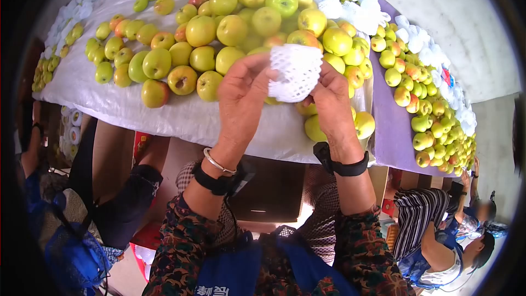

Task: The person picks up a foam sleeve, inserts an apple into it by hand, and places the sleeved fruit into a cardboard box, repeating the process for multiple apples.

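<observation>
Between my two hands, a white foam fruit net (296,73) is held up above the edge of the table. My left hand (245,90) pinches its left side with thumb and fingers. On the other side, my right hand (332,98) grips the net near its lower right edge. Any fruit inside the net is hidden by the foam. Yellow-green apples (201,31), some blushed red, are spread behind and beside my hands. A few more apples (364,124) lie close by my right wrist.
White cloth (109,105) covers the table. More foam nets (350,1) are heaped at the back. To the right, a purple surface (390,137) carries another apple pile (438,137). Other people sit at the left and right. A cardboard box (268,189) stands below the table edge.
</observation>
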A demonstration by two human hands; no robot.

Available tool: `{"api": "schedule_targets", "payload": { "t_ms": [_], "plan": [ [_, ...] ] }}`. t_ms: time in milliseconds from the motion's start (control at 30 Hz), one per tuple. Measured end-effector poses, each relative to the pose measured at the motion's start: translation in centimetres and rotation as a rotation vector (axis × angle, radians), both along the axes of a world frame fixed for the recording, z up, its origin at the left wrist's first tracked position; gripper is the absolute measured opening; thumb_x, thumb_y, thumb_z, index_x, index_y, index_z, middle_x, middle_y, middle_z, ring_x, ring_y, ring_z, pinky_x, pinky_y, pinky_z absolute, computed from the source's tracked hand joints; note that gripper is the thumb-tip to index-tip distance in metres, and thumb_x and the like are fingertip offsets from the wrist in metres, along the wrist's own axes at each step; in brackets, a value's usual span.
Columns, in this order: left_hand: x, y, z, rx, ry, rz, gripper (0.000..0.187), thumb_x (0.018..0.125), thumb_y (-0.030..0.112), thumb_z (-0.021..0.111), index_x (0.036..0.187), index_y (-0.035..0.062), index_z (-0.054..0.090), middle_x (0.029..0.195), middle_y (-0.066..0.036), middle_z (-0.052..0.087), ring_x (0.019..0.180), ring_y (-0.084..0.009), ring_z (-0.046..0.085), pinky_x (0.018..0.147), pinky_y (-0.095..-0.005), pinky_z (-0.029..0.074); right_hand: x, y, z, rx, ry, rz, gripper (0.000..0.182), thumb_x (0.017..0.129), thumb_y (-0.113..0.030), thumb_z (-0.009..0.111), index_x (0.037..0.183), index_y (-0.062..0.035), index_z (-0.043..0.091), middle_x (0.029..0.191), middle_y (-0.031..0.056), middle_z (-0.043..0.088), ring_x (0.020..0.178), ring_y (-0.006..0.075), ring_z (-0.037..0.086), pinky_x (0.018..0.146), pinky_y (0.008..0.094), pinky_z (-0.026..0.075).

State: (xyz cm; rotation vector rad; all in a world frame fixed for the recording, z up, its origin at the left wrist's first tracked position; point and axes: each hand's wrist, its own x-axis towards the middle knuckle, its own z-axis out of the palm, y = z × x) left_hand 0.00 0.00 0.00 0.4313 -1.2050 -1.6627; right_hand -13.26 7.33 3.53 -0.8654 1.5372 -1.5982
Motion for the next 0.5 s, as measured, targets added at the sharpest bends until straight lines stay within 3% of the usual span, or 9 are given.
{"api": "schedule_targets", "payload": {
  "t_ms": [67,167,267,333,400,433,467,500],
  "plan": [
    [0.0,-0.3,-0.3,0.052,-0.038,0.084,0.022,0.098,0.008,0.056,0.117,-0.0017,0.06,0.105,-0.002,0.064,0.094,-0.0085,0.058,0.086,-0.0251,0.048,0.0,0.1,0.8,0.048,0.028,0.015,0.017,0.09,-0.005,0.056,0.104,0.004,0.061,0.08,0.0103,0.068,0.059,0.0116,0.062,0.052,0.0245,0.048],
    [-0.7,-0.7,-0.9,0.213,-0.05,0.114,0.021,0.098,0.015,0.056,0.11,-0.0004,0.063,0.096,-0.002,0.065,0.08,-0.0063,0.056,0.072,-0.0212,0.046,-2.9,1.0,1.7,0.252,0.215,0.063,0.021,0.087,-0.015,0.062,0.095,0.0046,0.061,0.076,0.0102,0.067,0.054,0.0122,0.06,0.047,0.0239,0.046],
    [-0.8,-0.6,-0.7,0.247,-0.066,0.019,0.021,0.098,0.017,0.057,0.11,0.0006,0.064,0.09,-0.003,0.065,0.077,-0.0079,0.056,0.072,-0.0215,0.045,-7.4,1.6,4.4,0.403,0.268,0.096,0.027,0.085,-0.022,0.064,0.092,0.004,0.062,0.072,0.0101,0.066,0.052,0.0118,0.059,0.045,0.0238,0.045],
    [-1.0,-0.6,-0.5,0.217,-0.087,-0.019,0.022,0.098,0.018,0.057,0.109,0.0006,0.064,0.09,-0.003,0.065,0.076,-0.0075,0.056,0.07,-0.0214,0.045,-12.0,1.7,5.9,0.413,0.359,0.094,0.028,0.09,-0.027,0.054,0.089,-0.0005,0.063,0.069,0.0059,0.063,0.055,0.0089,0.058,0.045,0.0213,0.043],
    [-1.4,-0.7,-0.6,0.194,-0.113,-0.056,0.022,0.098,0.018,0.057,0.108,0.0006,0.064,0.09,-0.004,0.066,0.075,-0.0072,0.056,0.069,-0.0213,0.044,-20.3,0.9,6.1,0.362,0.425,-0.129,0.027,0.092,-0.021,0.048,0.085,0.0007,0.063,0.069,0.006,0.061,0.05,0.0095,0.049,0.046,0.0234,0.039],
    [-1.6,-0.8,-0.6,0.187,-0.119,-0.068,0.022,0.098,0.018,0.057,0.108,0.0005,0.064,0.089,-0.004,0.066,0.075,-0.0073,0.056,0.069,-0.0216,0.044,-30.4,0.0,5.2,0.472,1.001,-0.018,0.027,0.095,-0.017,0.044,0.09,0.0026,0.062,0.073,0.0092,0.063,0.056,0.0107,0.053,0.051,0.0226,0.041],
    [-1.8,-0.9,-0.7,0.181,-0.128,-0.08,0.022,0.098,0.018,0.057,0.108,0.0005,0.064,0.089,-0.003,0.066,0.076,-0.0075,0.056,0.069,-0.022,0.044,-29.5,0.1,7.4,-0.016,0.515,-0.193,0.026,0.097,-0.014,0.046,0.1,0.0069,0.06,0.079,0.0138,0.065,0.062,0.0134,0.057,0.06,0.021,0.045],
    [-2.1,-1.0,-0.7,0.181,-0.127,-0.086,0.022,0.098,0.018,0.057,0.108,0.0005,0.064,0.089,-0.003,0.066,0.076,-0.0075,0.056,0.069,-0.022,0.044,-29.1,-1.2,10.0,-0.188,0.12,-0.41,0.03,0.096,-0.015,0.052,0.11,0.0106,0.056,0.088,0.0175,0.066,0.071,0.0173,0.062,0.07,0.0211,0.049]
  ]
}}
